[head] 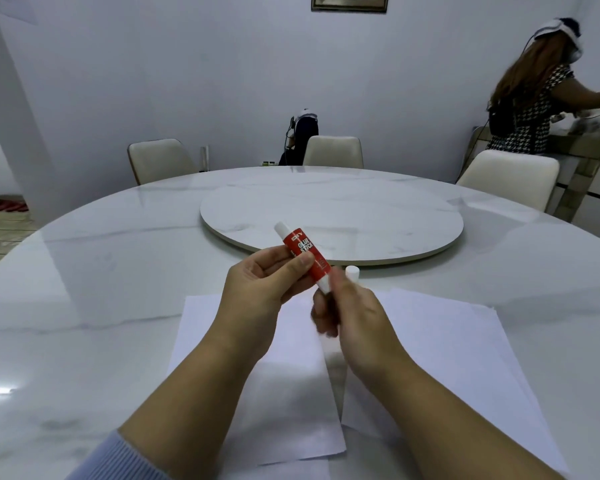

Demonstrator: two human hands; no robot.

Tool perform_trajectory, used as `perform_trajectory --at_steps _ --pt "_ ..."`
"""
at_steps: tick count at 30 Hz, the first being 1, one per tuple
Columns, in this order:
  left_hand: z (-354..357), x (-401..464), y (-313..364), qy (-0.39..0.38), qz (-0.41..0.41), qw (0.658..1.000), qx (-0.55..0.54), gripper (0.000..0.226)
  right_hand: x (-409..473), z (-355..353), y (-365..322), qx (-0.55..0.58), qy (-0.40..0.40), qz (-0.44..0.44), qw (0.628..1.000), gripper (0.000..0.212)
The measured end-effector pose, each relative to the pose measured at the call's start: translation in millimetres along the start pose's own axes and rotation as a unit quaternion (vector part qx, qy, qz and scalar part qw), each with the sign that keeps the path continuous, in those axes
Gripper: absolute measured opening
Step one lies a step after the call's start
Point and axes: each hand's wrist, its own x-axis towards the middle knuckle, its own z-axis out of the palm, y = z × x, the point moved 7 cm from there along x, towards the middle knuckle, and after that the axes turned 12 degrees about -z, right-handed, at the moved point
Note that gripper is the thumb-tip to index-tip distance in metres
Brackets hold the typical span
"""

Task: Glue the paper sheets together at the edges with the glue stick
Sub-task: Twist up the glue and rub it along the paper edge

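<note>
Centre frame, above the paper sheets (430, 348), a red glue stick (303, 256) is held tilted, pinched between thumb & fingers of the left hand (260, 289). Its lower white end is gripped by the right hand (347, 306), which is blurred; fingers look closed round the base, prob. twisting it. A white cap (351, 273) stands on the marble table (84, 271) just beyond the hands, so the stick seems uncapped already. Step judged: prep of glue, nothing applied yet. Next move calls for the tip to be brought down to a sheet edge; two sheets lie w/ a narrow gap at lower centre. A lazy Susan (361, 216) sits behind, chairs (160, 161) beyond; nothing blocks the sheets.
</note>
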Motion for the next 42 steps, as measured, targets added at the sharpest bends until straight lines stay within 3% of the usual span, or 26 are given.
perform_trajectory --at_steps 2,3,5,7,9,11,13,14,16,18,20,22,24,25,28,31,33,37,40,42 --pt "5.2 -1.8 -0.4 -0.019 0.003 1.0 0.012 0.03 -3.8 10.3 7.0 0.166 -0.005 0.106 0.98 0.062" --pt "6.0 -2.5 -0.3 -0.019 0.005 1.0 0.018 0.029 -4.3 9.5 8.7 0.156 -0.003 0.116 0.981 0.063" --pt "3.1 -2.8 1.7 -0.001 0.013 1.0 0.023 0.028 -2.7 -1.7 5.9 -0.002 0.001 0.051 0.999 0.058" --pt "-1.6 -2.1 3.4 0.016 0.016 1.0 0.018 0.027 1.1 -10.5 -6.4 -0.135 0.009 -0.055 0.989 0.042" --pt "-2.9 -2.4 4.4 0.013 0.01 1.0 0.009 0.027 1.5 -12.7 -11.8 -0.164 0.006 -0.09 0.982 0.033" --pt "-0.7 -1.9 4.4 -0.006 0.002 1.0 -0.001 0.029 0.4 -7.6 -6.5 -0.035 -0.002 -0.034 0.999 0.042" --pt "1.6 -1.9 4.6 -0.019 -0.001 1.0 -0.006 0.028 -2.3 1.1 2.4 0.129 -0.01 0.073 0.989 0.053" --pt "1.5 -1.8 4.9 -0.018 0.001 1.0 -0.005 0.027 -3.6 3.7 3.9 0.15 -0.015 0.105 0.983 0.056" --pt "0.1 -1.6 4.7 -0.007 0.005 1.0 0.005 0.028 -2.8 -0.2 7.4 0.069 -0.015 0.09 0.993 0.058" --pt "-2.5 -1.7 4.5 0.006 0.005 1.0 0.016 0.03 -0.5 -4.8 1.1 -0.085 -0.013 -0.006 0.996 0.044" --pt "-3.7 -1.1 4.3 0.01 0.001 1.0 0.014 0.028 -2.2 -5.6 -3.9 -0.13 0.007 -0.05 0.99 0.03" --pt "-1.2 -1.0 4.1 -0.004 0.0 1.0 0.004 0.026 -4.3 -1.5 2.4 -0.03 0.018 0.015 0.999 0.041" --pt "2.1 -1.5 2.8 -0.016 0.002 1.0 0.011 0.028 -7.5 7.8 10.1 0.141 0.013 0.12 0.983 0.057" --pt "2.8 -1.6 2.5 -0.017 0.003 1.0 0.018 0.028 -8.5 9.5 10.5 0.169 0.012 0.145 0.975 0.061" --pt "-0.8 -1.1 3.7 0.001 0.008 1.0 0.026 0.03 -4.9 0.2 8.8 0.013 0.003 0.075 0.997 0.061" --pt "-5.1 0.2 4.6 0.011 0.004 1.0 0.015 0.031 -0.8 -3.3 -2.0 -0.117 0.0 -0.036 0.992 0.032" --pt "-4.2 0.4 4.2 0.0 -0.001 1.0 0.013 0.031 -1.4 -3.1 -1.4 -0.104 0.001 -0.018 0.994 0.034" --pt "1.0 -0.1 1.9 -0.022 -0.002 1.0 0.02 0.03 -7.8 5.3 10.5 0.112 0.009 0.149 0.982 0.063" --pt "-1.4 0.8 1.9 -0.004 0.0 1.0 0.027 0.03 -6.2 -1.2 12.8 0.013 0.017 0.128 0.992 0.066" --pt "-6.1 2.0 2.7 0.015 -0.002 1.0 0.019 0.032 -2.0 -7.0 7.1 -0.05 0.033 0.065 0.996 0.05"
